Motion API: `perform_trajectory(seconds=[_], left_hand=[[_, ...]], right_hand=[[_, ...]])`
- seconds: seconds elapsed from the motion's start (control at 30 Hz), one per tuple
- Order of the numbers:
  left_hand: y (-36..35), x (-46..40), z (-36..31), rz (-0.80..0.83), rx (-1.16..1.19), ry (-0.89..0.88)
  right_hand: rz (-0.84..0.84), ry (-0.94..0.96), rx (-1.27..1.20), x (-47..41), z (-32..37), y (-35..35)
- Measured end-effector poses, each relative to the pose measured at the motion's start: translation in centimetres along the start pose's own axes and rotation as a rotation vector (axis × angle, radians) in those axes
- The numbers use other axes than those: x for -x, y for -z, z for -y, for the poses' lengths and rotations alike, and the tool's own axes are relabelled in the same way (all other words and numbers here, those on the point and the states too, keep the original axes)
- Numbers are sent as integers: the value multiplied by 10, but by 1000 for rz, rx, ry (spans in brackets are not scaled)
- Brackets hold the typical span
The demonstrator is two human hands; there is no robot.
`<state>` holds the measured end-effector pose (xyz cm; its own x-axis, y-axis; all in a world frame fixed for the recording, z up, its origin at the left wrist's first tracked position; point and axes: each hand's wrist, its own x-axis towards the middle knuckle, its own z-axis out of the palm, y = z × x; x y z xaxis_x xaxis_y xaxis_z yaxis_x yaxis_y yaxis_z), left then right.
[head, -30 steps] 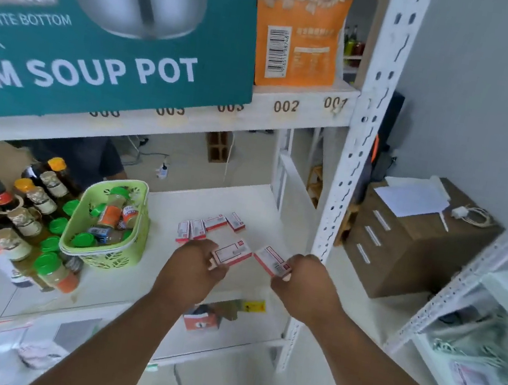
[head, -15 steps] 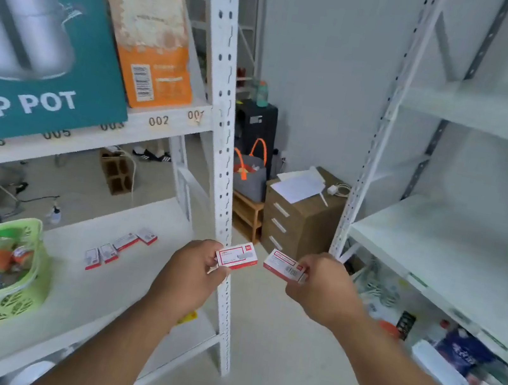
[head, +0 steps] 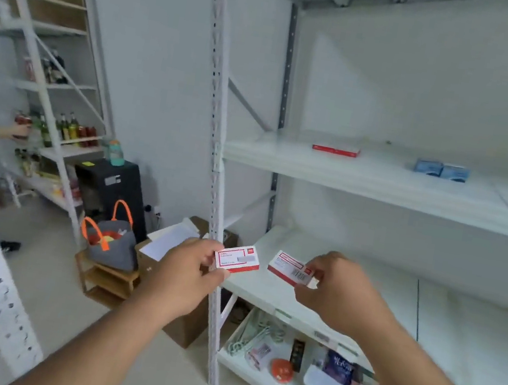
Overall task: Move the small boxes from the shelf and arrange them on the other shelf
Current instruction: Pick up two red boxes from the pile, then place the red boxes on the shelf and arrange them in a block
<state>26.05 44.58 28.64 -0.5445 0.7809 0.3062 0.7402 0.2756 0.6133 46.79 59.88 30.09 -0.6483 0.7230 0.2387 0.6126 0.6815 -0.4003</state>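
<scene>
Pinching one small red-and-white box (head: 237, 257) at its left end, the left hand (head: 182, 267) is keeping its thumb and fingers curled round the edge. The right hand (head: 339, 287) is gripping a second small box (head: 290, 268) at its right end in the same way, with the fingertips closed on it. Both boxes are being held in the air, just beside each other but not touching, in front of the white shelf (head: 363, 289) at its middle level. The left box is showing a red frame and a red logo patch in its top corner; the writing is too blurred to read. The right box is showing a barcode near the fingers.

Both forearms are reaching forward from the bottom of the view, with the backs of the hands turned toward the camera.

On the upper level of the same shelf, a flat red-and-white pack (head: 336, 149) is lying, and two blue boxes (head: 441, 170) are standing further right. To the left, a grey bag with orange handles (head: 111, 243) is sitting on a wooden stool (head: 106, 278).
</scene>
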Motion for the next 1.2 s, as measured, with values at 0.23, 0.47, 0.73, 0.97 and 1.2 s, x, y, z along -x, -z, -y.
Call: perform_trajectory(seconds=[0.23,0.47,0.73,0.97,1.2], left_hand=[[-21,-79,-65,18,15,-138],[-29,-156,-92,57,49,-227],[-39,-266,-83,107,126,-338],[-38,-356,-70,199,110,-412],[-49,-413,-66,271,148,-438]], right_hand=[[-111,-35,54,-38,-54,66],[-196,-61,88,-85,-75,102],[-257,-144,138,-164,-70,110],[-273,-231,184,-239,-56,108],[-223,-285,252,-288,-63,112]])
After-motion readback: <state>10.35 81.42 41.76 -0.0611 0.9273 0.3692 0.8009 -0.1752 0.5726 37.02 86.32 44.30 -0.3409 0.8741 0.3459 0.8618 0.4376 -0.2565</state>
